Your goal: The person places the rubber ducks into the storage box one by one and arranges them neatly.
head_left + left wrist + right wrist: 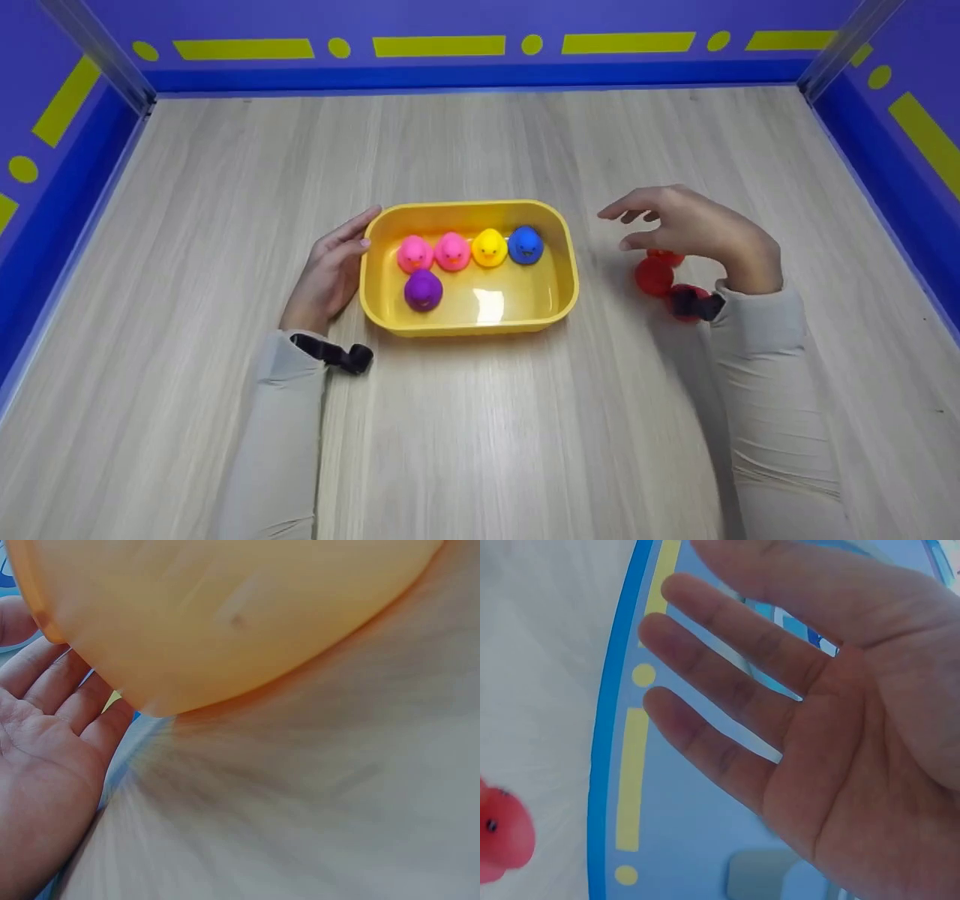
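A yellow plastic tub [469,330] sits mid-table with rubber ducks inside. Two pink ducks [415,253], a yellow duck [490,247] and a blue duck [526,245] form a row along its back side; a purple duck [424,290] is in front of the leftmost pink one. My left hand [330,262] rests against the tub's left end, thumb at the rim, fairly straight fingers along the outer wall. My right hand [686,221] hovers empty to the right, its fingers and thumb apart. Below it are red ducks [655,277], partly hidden by the hand and wrist camera.
Purple-blue panels with yellow marks [439,46] border the wooden table [480,420] at the back and both sides. A black wrist camera [349,358] is strapped to the left sleeve, and another [697,304] to the right.
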